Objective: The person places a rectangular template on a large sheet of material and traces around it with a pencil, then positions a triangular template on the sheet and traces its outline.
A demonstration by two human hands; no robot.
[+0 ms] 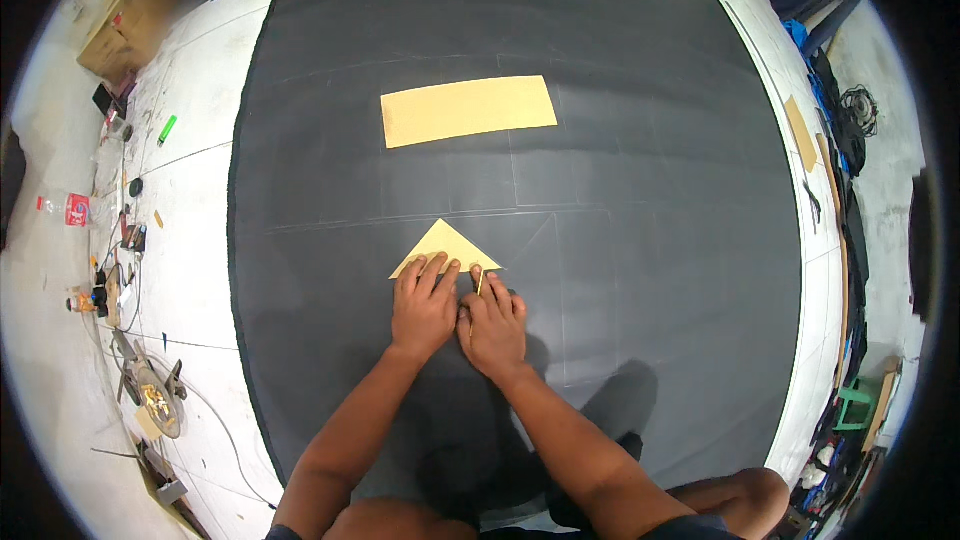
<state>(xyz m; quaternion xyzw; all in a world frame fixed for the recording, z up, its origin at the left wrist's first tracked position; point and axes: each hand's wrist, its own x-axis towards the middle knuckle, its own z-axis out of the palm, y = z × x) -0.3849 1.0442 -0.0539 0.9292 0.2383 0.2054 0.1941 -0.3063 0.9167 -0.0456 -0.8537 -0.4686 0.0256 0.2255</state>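
Note:
A triangular piece of yellow card (441, 239) lies flat on a wide sheet of dark grey fabric (640, 310), its point facing away from me. My left hand (425, 305) presses on the card's near edge with its fingers stretched out flat. Just to the right, my right hand (492, 325) is closed around a thin yellow pencil-like stick (481, 283), held close to the card's near right corner. The stick's lower part is hidden in the fingers. Thin pale lines run across the fabric, some forming rectangles and a slanted stroke right of the triangle.
Farther off on the fabric lies a long rectangular yellow card (468, 111). White floor tiles border the sheet. Along the left are a green lighter (167, 130), a plastic bottle (75, 209), cables and a cardboard box (125, 35). A green stool (855, 405) stands at the right.

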